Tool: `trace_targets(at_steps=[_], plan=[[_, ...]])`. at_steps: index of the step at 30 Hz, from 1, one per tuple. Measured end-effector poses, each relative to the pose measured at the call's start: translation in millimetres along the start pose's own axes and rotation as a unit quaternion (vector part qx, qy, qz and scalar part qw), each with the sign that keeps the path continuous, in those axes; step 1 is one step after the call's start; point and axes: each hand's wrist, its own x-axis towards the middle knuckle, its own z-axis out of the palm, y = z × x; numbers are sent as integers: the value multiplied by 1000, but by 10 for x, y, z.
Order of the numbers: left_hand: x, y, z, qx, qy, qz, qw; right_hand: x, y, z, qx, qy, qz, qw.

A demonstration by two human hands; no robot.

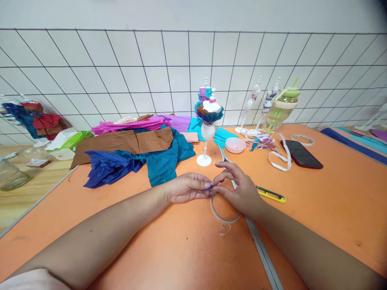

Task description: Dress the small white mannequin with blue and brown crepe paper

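Note:
Over the orange table [187, 249], my left hand [190, 188] and my right hand [243, 189] meet at the fingertips. Between them is a small dark blue piece [209, 188], probably paper, pinched by both thumbs and fingers and mostly covered. Just below my right fingers lies a thin roll of tape [226, 220], with a curled clear scrap [226, 230] near it. Behind my hands a small white dress-form stand [208, 135] stands upright, its top trimmed with a blue and brown paper ruffle [208, 114].
Crumpled blue paper [111, 165], brown paper [127, 145] and teal paper [165, 163] lie at left. A pink bowl [235, 145], phone [302, 154], yellow cutter [272, 195] and drink bottle [282, 110] are at right. A grey strip [263, 249] crosses the table.

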Motion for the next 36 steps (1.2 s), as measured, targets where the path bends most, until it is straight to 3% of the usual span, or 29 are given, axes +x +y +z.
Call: trace_targets(at_steps=[4, 7, 8, 10, 12, 15, 18, 22, 25, 31, 36], plan=[[6, -2, 13, 24, 13, 7, 1000, 6, 9, 4, -1, -4, 6, 1000], [10, 11, 60, 134, 53, 107, 984, 10, 27, -2, -2, 5, 8, 1000], [8, 17, 82, 202, 72, 161, 963, 11, 32, -4, -4, 12, 7, 1000], [3, 27, 125, 344, 109, 257, 896, 13, 37, -6, -5, 29, 5, 1000], [-1, 27, 154, 434, 140, 309, 834, 15, 40, -1, -7, 45, 2, 999], [4, 10, 158, 469, 165, 330, 803, 17, 47, 14, -10, 59, 4, 998], [19, -7, 127, 469, 163, 328, 803, 14, 56, 16, -12, 73, -2, 997], [39, -17, 83, 445, 150, 289, 834, 9, 47, -9, -15, 73, -8, 997], [48, -28, 74, 430, 144, 279, 846, 17, 32, -13, -29, 55, 14, 998], [50, -37, 88, 441, 159, 271, 841, 47, 54, 16, -33, 34, 84, 995], [54, 11, 43, 406, 172, 212, 872, 59, 105, -14, -2, 44, 99, 994]])
